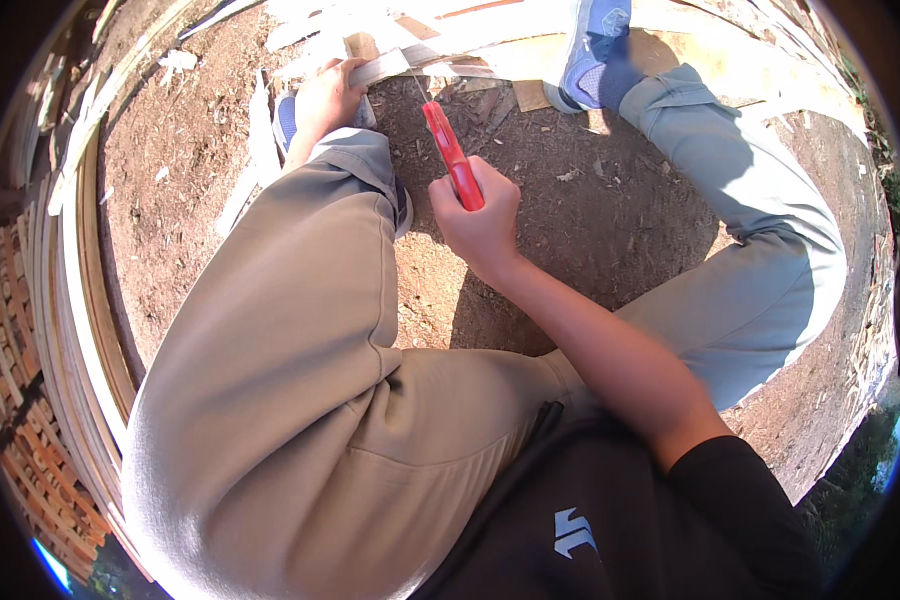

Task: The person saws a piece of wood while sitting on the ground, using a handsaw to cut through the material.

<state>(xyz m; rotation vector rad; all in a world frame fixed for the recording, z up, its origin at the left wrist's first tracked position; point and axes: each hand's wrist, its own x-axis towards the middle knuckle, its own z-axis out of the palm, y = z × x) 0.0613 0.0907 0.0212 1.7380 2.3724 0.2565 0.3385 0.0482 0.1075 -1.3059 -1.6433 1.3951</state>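
Observation:
My right hand is wrapped round the red handle of a hand saw, in front of me between my legs. The saw's thin blade is seen nearly edge-on and reaches up to the end of a pale wooden strip. Beyond my left knee, my left hand grips that strip near its end, beside my left shoe. The far part of the blade is washed out by glare, so I cannot tell how deep it sits in the wood.
Long boards and a stack of short wood pieces lie along the left. Sunlit planks and offcuts spread across the far side. My right shoe rests by them. Brown soil with wood chips lies between my legs.

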